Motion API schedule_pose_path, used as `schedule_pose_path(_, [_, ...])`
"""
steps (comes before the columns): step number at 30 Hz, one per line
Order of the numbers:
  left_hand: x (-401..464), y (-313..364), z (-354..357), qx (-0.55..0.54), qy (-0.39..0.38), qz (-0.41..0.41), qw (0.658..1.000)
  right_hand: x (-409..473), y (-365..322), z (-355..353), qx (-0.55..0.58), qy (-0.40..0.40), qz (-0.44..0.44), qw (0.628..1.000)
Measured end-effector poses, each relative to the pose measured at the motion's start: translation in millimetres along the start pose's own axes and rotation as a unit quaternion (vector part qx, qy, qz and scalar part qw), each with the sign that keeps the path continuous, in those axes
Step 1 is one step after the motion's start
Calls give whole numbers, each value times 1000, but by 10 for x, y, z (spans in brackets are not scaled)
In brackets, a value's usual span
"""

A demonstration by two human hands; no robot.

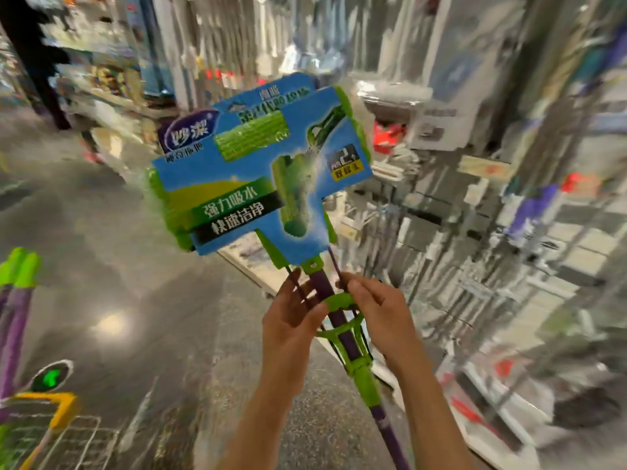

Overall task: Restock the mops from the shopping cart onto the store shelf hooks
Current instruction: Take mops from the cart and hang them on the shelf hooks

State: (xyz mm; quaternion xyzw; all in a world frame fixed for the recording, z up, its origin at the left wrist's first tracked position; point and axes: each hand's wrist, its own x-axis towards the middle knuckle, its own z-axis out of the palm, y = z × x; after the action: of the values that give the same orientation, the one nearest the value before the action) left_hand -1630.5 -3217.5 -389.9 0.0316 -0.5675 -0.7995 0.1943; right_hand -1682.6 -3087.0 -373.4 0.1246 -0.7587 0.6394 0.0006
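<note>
1. Both forearms reach up from the frame's bottom edge; hands meet at the mop's [263, 171] neck, just below the head.
2. L hand [291, 320]: fingers curled round the purple pole [342, 325] and thin side rods, thumb across the front. Gripping.
3. R hand [376, 310]: fingertips pinch the green squeeze lever [339, 301] and a rod; palm turned inward.
4. Mop is held upright, tilted a bit left, head up; pole runs down-right between the forearms and out of frame. Head wrapped in a blue card sleeve, green sponge showing at both ends.
5. Cart [64, 432] at lower left, near; more mops [18, 286] (green and purple) stand in it, so stock remains.
6. Step, as I judge it: carrying one mop from cart to shelf, not yet hung.
7. Shelf [492, 205] lies ahead-right, beyond the mop head, well apart from it. Heavy blur; can't pick out a free hook.
8. Next move calls for: finding the hang point on the mop, raising it to hook height, sliding it on w/o knocking neighbours. Likely needs the mop flipped if the hang hole is at the pole end; can't tell from here.
9. Far left: a person's dark legs [37, 62] in the aisle.
</note>
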Motion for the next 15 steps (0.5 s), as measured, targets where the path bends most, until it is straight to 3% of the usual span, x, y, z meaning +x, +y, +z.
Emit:
schedule_pose_path(7, [-87,-332,682,12,-95,-26,995,-211,196,-761,0,97,-34,995])
schedule_pose_path(15, [75,-499,1204,6,-212,-37,976,-311,256,-1368,-6,129,-19,991])
